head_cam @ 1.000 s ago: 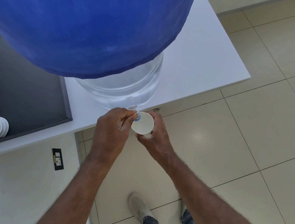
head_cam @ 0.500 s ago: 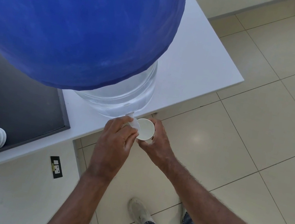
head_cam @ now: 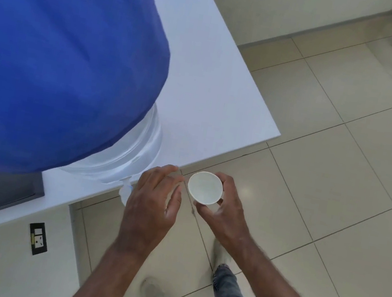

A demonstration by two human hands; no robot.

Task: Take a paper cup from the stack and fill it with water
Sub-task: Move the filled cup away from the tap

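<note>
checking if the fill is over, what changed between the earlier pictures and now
The left hand has let go of the tap and opened. The right hand has drawn the paper cup out from under the tap, to the right. The right hand's grip on the cup and the water bottle are unchanged.

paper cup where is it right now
In the head view, the paper cup sits upright in the right hand, right of the tap, off the counter's edge.
</note>
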